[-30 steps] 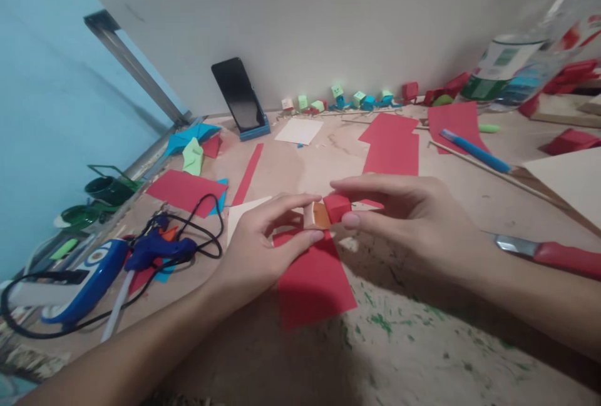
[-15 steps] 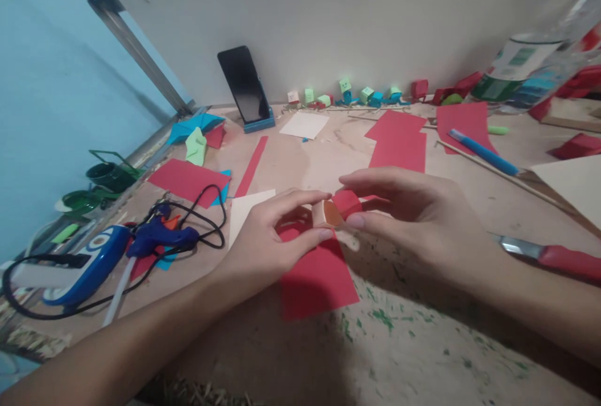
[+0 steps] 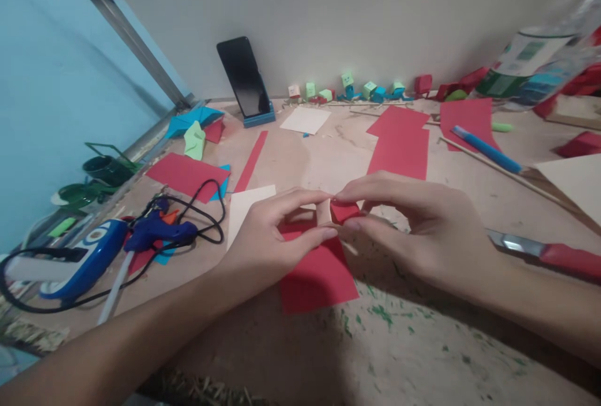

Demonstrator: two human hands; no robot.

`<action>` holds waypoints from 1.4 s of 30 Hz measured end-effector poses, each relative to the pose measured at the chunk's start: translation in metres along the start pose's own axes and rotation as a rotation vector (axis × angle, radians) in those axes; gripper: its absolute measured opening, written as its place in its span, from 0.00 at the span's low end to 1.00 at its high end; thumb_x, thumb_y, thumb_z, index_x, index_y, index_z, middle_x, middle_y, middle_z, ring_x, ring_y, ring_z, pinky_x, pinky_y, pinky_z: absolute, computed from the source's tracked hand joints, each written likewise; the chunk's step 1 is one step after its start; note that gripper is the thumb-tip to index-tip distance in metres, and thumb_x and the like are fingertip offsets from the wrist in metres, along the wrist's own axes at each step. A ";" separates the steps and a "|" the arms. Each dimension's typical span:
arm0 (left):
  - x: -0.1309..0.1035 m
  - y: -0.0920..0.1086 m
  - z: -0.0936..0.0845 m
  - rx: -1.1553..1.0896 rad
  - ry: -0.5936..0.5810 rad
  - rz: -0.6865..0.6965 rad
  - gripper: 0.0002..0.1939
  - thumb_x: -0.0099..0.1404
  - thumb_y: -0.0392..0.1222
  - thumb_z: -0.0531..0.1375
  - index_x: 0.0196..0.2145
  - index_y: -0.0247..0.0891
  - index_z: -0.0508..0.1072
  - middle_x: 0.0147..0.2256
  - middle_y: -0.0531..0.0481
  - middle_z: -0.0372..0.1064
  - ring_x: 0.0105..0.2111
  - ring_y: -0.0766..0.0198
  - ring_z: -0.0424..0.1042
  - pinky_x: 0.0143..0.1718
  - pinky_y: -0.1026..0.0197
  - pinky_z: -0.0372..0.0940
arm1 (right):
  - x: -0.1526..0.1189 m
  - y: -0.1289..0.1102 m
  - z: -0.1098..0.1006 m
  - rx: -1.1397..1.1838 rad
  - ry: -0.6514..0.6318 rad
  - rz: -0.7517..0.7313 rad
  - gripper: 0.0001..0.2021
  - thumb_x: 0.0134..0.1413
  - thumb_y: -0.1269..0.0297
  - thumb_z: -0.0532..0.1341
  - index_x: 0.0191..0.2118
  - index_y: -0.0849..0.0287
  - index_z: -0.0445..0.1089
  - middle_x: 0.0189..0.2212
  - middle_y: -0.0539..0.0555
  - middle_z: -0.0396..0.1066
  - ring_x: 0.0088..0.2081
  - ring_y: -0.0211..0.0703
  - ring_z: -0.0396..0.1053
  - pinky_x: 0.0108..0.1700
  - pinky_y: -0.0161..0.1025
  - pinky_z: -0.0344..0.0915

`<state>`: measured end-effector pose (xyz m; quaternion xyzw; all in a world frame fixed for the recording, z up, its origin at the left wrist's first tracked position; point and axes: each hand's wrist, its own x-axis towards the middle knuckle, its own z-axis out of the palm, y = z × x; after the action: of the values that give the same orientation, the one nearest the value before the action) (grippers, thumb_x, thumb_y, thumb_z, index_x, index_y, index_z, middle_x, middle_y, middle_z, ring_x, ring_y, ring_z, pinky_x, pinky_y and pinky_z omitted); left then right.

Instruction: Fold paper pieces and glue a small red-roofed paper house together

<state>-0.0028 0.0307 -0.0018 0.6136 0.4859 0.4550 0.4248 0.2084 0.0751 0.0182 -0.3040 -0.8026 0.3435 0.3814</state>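
Between the thumb and fingers of my left hand [image 3: 277, 231] is a small cream paper box [image 3: 323, 213]. My right hand [image 3: 413, 218] pinches a small red paper piece [image 3: 345, 211] against the box's right side. The two pieces touch, and the fingertips of both hands nearly meet around them. Where exactly they join is hidden. Under my hands lies a red paper sheet [image 3: 319, 281] on the table, with a cream sheet [image 3: 248, 203] partly behind my left hand.
A blue glue gun [image 3: 162, 234] with a looped black cord lies left. On the right are a red-handled knife [image 3: 554, 253], a blue pen [image 3: 486, 149] and a plastic bottle [image 3: 526, 62]. A phone [image 3: 244, 77] stands at the back beside several small paper figures [image 3: 347, 84].
My right hand has moved slightly left, bringing the red paper piece up against the cream box. The box's orange-looking opening no longer shows.
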 end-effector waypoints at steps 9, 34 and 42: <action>0.000 0.000 0.000 0.116 0.000 0.075 0.15 0.65 0.36 0.69 0.49 0.38 0.79 0.48 0.50 0.78 0.45 0.64 0.79 0.52 0.63 0.76 | 0.000 0.004 -0.003 -0.057 -0.036 -0.058 0.10 0.61 0.73 0.66 0.46 0.56 0.81 0.44 0.52 0.80 0.38 0.38 0.77 0.39 0.34 0.74; 0.002 0.006 -0.005 0.460 0.026 0.277 0.13 0.66 0.34 0.68 0.49 0.40 0.78 0.47 0.47 0.79 0.47 0.60 0.77 0.51 0.60 0.72 | -0.006 0.005 0.001 -0.176 0.003 -0.188 0.08 0.65 0.69 0.65 0.46 0.55 0.80 0.47 0.55 0.81 0.44 0.45 0.80 0.47 0.39 0.77; 0.000 0.009 -0.004 0.451 0.029 0.278 0.13 0.65 0.34 0.69 0.48 0.41 0.80 0.47 0.47 0.80 0.47 0.59 0.78 0.52 0.59 0.73 | -0.008 0.003 0.005 -0.196 0.057 -0.237 0.09 0.66 0.72 0.62 0.45 0.56 0.80 0.48 0.58 0.81 0.46 0.46 0.80 0.48 0.40 0.78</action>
<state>-0.0048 0.0296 0.0075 0.7468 0.4922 0.3981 0.2038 0.2087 0.0692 0.0106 -0.2526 -0.8514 0.2071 0.4104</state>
